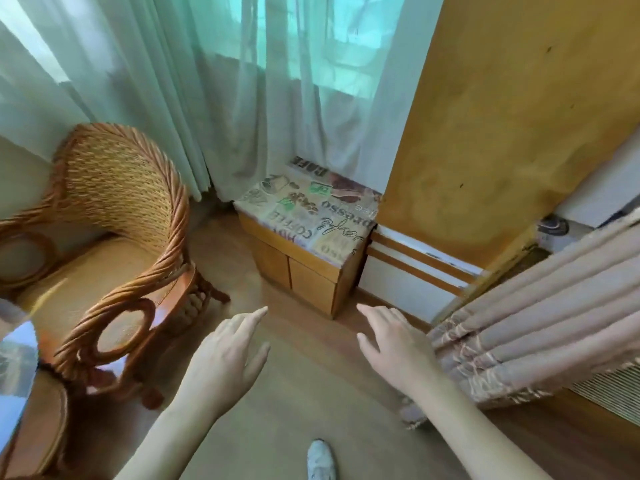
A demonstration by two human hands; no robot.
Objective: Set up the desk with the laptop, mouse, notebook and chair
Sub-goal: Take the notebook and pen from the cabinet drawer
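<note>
- Left hand (227,355): palm down, fingers loosely spread, holding nothing; it hangs in the air over the wooden floor (294,393), just right of the chair.
- Right hand (398,344): palm down, fingers extended and apart, empty; its outer edge lies close to the beige pleated fabric (530,323), but contact cannot be confirmed.
- The two hands are apart from each other.
- Task items located: one woven rattan armchair with twisted rim and ring-shaped arm supports (114,244), standing at the left on the floor before the pale green sheer curtains (207,81). Its left side is cut off by the frame edge.
- Laptop, mouse and notebook: none identifiable in view.
- One low wooden cabinet with two doors (304,271) stands against the ochre wall (502,133); its top carries a coffee-print cover (311,209), partly under the curtain hem.
- One white shoe toe (320,459) at the bottom edge; remainder cut off.
- Bottom left corner: a glossy reflective surface (17,368), blurred and cut off; identity not determinable.
- Right edge: a dark object (553,226) behind the fabric, too blurred to identify.
</note>
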